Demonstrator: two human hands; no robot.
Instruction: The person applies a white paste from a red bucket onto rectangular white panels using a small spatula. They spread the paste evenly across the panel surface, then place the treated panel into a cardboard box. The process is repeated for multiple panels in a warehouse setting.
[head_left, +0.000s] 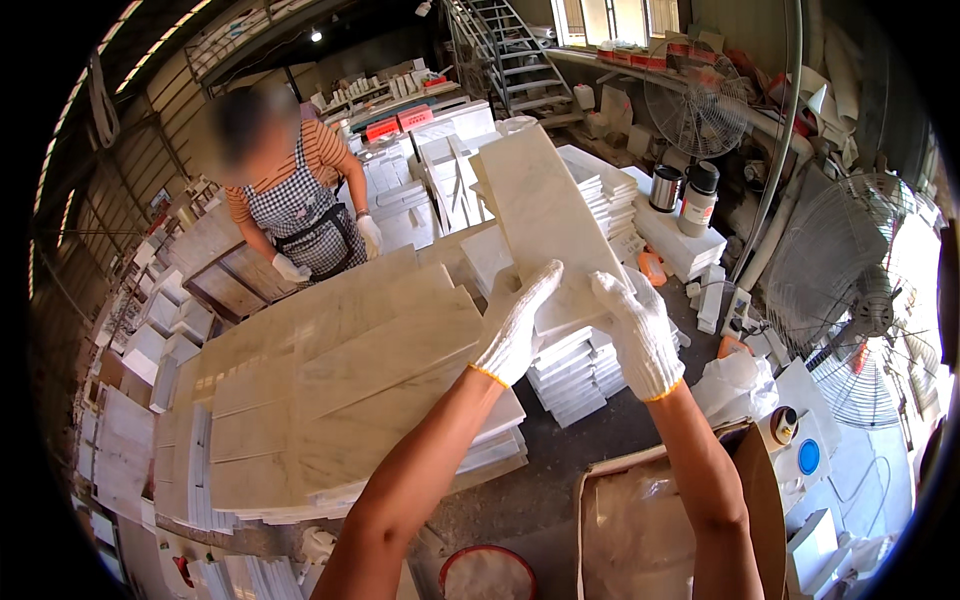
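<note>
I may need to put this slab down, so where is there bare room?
Broadest is the bare top of the wide slab layer, left of the left hand. A dark floor patch lies between that layer and the cardboard box. Right of the right hand is crowded: plastic bag, containers, fan.

At upper centre, a slab [548, 205] lies between left hand [520, 322] and right hand [640, 325]. A stack [330, 390] fills centre left, a co-worker [310, 215] behind it. Right: a fan [872, 315]; lower right: a box [763, 490].
</note>
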